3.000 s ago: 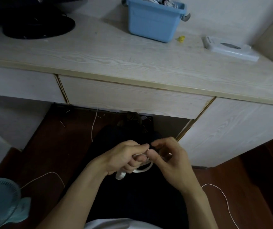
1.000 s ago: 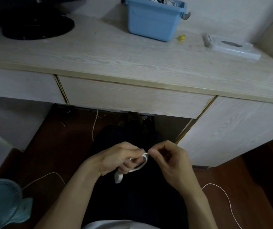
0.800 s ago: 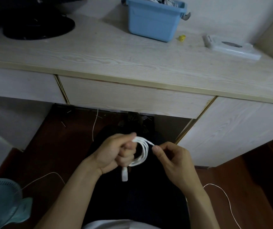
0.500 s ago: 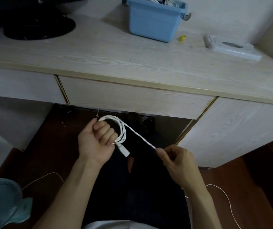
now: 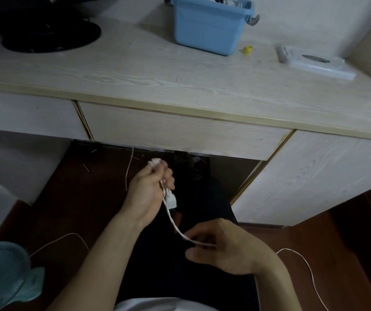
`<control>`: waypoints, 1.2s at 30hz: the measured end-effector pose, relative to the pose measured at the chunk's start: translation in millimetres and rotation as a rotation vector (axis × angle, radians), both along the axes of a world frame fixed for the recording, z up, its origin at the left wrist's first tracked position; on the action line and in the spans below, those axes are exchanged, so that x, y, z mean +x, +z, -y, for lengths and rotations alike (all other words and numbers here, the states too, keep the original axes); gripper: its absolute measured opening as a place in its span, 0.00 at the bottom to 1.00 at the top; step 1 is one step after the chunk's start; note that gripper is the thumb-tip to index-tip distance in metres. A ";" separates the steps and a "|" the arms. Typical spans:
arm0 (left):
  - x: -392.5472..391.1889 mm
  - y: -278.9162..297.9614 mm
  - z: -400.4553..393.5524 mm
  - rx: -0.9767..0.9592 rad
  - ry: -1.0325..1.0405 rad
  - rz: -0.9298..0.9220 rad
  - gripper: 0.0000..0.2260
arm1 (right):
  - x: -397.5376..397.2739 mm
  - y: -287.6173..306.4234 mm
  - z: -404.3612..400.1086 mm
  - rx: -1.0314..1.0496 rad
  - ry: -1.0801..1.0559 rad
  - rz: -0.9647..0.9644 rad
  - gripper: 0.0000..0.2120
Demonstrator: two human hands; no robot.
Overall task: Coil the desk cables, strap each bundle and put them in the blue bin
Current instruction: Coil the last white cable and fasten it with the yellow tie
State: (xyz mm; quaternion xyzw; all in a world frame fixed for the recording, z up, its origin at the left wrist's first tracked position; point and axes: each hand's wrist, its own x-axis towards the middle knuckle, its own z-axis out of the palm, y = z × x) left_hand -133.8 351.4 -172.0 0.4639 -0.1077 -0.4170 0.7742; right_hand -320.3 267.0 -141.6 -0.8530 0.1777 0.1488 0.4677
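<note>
Head view: blue bin (image 5: pixel 207 30), yellow bit (image 5: pixel 247 50), white box (image 5: pixel 314 63) on desk (image 5: pixel 157 72).

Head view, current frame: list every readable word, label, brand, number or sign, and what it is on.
None can be read.
The blue bin: plain wall, no label showing.
The white pack on the desk: a dark mark on top, too blurred to read.
The small yellow object: too small to tell.
The white cable and its plug: no print visible.
</note>
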 end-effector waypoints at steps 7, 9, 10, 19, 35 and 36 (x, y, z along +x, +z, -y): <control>-10.9 -5.9 -16.2 0.432 -0.796 0.665 0.13 | -3.5 12.5 -1.9 0.041 -0.268 0.315 0.08; -14.3 0.6 -19.0 0.410 -0.944 0.518 0.22 | -3.8 7.6 1.6 -0.047 -0.396 0.359 0.06; -14.4 3.3 -20.0 0.394 -0.977 0.431 0.26 | -3.9 5.7 3.4 -0.085 -0.443 0.348 0.06; 5.0 5.4 -24.9 0.185 -0.798 0.231 0.18 | -15.0 -10.3 24.2 0.082 -0.629 0.238 0.14; 34.0 -3.5 -30.4 0.059 -0.199 -0.138 0.16 | -29.9 -25.2 45.4 -0.268 -0.672 0.364 0.07; 33.3 -4.6 -28.9 0.050 -0.165 -0.151 0.16 | -30.8 -24.5 45.1 -0.244 -0.627 0.365 0.10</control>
